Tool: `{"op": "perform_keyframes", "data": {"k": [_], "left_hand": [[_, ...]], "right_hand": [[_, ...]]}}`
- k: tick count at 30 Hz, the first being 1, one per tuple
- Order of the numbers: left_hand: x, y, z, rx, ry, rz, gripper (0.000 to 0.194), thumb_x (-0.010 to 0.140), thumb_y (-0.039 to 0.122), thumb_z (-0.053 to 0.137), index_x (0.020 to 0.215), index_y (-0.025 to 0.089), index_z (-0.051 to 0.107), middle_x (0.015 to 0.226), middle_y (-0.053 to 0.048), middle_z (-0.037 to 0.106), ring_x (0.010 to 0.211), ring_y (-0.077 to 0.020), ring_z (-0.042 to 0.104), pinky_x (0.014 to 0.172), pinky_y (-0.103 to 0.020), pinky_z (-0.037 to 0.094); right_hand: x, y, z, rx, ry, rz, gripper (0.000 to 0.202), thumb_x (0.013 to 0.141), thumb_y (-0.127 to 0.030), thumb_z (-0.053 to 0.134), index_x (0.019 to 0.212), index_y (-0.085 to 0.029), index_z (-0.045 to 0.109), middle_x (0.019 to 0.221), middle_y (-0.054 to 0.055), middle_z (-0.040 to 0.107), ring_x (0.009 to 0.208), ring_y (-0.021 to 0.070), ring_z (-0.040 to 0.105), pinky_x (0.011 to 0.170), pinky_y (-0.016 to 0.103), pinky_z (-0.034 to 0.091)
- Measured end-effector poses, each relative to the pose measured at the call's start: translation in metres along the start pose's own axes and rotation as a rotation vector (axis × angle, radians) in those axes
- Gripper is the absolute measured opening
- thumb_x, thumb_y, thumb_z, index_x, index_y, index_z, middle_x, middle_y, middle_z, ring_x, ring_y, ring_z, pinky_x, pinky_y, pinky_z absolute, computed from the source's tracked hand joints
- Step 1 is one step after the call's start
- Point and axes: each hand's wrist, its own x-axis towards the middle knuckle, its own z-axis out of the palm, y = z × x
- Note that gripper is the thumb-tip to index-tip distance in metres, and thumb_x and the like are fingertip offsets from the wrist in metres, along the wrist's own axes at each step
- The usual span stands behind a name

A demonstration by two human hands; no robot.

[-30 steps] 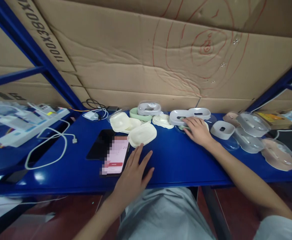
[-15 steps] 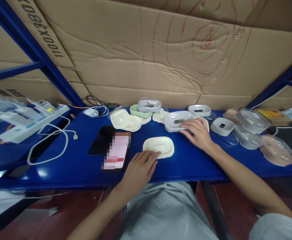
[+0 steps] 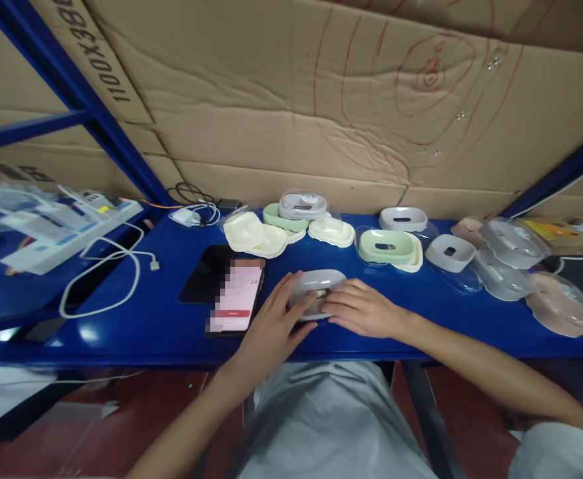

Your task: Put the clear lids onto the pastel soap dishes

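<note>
A pale grey oval soap dish (image 3: 316, 279) with a slot in its middle sits on the table in front of me. Across its left side lies my left hand (image 3: 276, 319), fingers along the rim and one finger reaching inside. My right hand (image 3: 364, 307) grips the right end, its fingers bunched over the rim. The cream piece seen earlier at this spot does not show; the dish and hands cover the place. Behind, a green soap dish (image 3: 386, 247) rests in clear plastic, with a cream oval piece (image 3: 414, 253) beside it.
Left of my hands lie a lit phone (image 3: 239, 296) and a dark flat device (image 3: 204, 273). More grey dishes (image 3: 451, 253) and clear packs (image 3: 514, 243) stand at the right. Cream pieces (image 3: 266, 241) lie at the back. A white cable (image 3: 136, 276) loops by a power strip (image 3: 72, 233).
My right hand has brought the grey dish from the back toward me, over the cream piece's spot. The green dish behind is now uncovered. My left hand has moved onto the grey dish.
</note>
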Motion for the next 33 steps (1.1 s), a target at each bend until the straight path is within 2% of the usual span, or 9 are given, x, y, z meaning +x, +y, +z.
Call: {"op": "perform_keyframes", "data": {"k": [5,10,15,22,27,29,33], "left_hand": [[0.002,-0.002,-0.002,-0.118,0.009,-0.085,0.045,0.108,0.029,0.062,0.151,0.026,0.051,0.173,-0.018,0.035,0.159,-0.0344,0.043,0.124,-0.054,0.049],[0.002,-0.001,-0.002,-0.148,0.003,-0.127,0.041,0.110,0.032,0.059,0.149,0.025,0.051,0.171,-0.019,0.037,0.157,-0.0336,0.047,0.124,-0.055,0.049],[0.003,-0.001,0.000,-0.148,0.003,-0.138,0.037,0.109,0.030,0.060,0.145,0.024,0.055,0.173,-0.020,0.034,0.156,-0.0347,0.047,0.123,-0.055,0.049],[0.003,-0.005,0.001,-0.175,0.041,-0.165,0.038,0.104,0.031,0.067,0.140,0.024,0.059,0.168,-0.017,0.043,0.154,-0.0341,0.050,0.125,-0.054,0.048],[0.000,-0.006,0.004,-0.144,-0.002,-0.156,0.041,0.105,0.033,0.065,0.145,0.024,0.058,0.170,-0.017,0.040,0.154,-0.0350,0.050,0.124,-0.055,0.049],[0.000,-0.006,0.005,-0.130,-0.010,-0.149,0.042,0.106,0.034,0.064,0.147,0.025,0.057,0.171,-0.018,0.040,0.153,-0.0349,0.050,0.123,-0.055,0.051],[0.002,-0.002,0.003,-0.066,0.017,-0.098,0.040,0.107,0.032,0.063,0.146,0.024,0.060,0.174,-0.017,0.036,0.158,-0.0375,0.044,0.124,-0.057,0.049]], "right_hand": [[-0.003,0.001,-0.002,-0.005,0.079,0.018,0.032,0.109,-0.028,0.061,0.139,-0.016,0.064,0.118,0.010,0.081,0.111,0.0204,0.073,0.096,0.037,0.055],[-0.004,0.002,-0.001,-0.035,0.122,0.040,0.031,0.109,-0.023,0.061,0.139,-0.016,0.064,0.115,0.010,0.081,0.111,0.0207,0.073,0.096,0.037,0.053],[-0.003,0.004,0.000,-0.017,-0.019,0.052,0.039,0.110,-0.042,0.060,0.138,-0.016,0.065,0.121,0.012,0.079,0.112,0.0228,0.071,0.095,0.038,0.054],[-0.003,0.004,0.004,0.047,-0.022,0.034,0.038,0.111,-0.028,0.057,0.147,-0.016,0.060,0.131,0.010,0.077,0.124,0.0205,0.070,0.108,0.039,0.051],[-0.004,0.012,-0.004,0.045,-0.023,0.026,0.040,0.113,-0.037,0.053,0.148,-0.018,0.061,0.135,0.010,0.076,0.130,0.0218,0.068,0.114,0.041,0.047],[-0.008,0.023,-0.015,-0.034,-0.008,0.108,0.036,0.113,-0.036,0.051,0.140,-0.019,0.067,0.130,0.010,0.078,0.123,0.0230,0.070,0.107,0.041,0.048],[-0.026,0.053,-0.041,-0.314,-0.059,0.450,0.034,0.112,-0.037,0.050,0.113,-0.018,0.078,0.107,0.011,0.081,0.097,0.0250,0.071,0.089,0.040,0.046]]}}
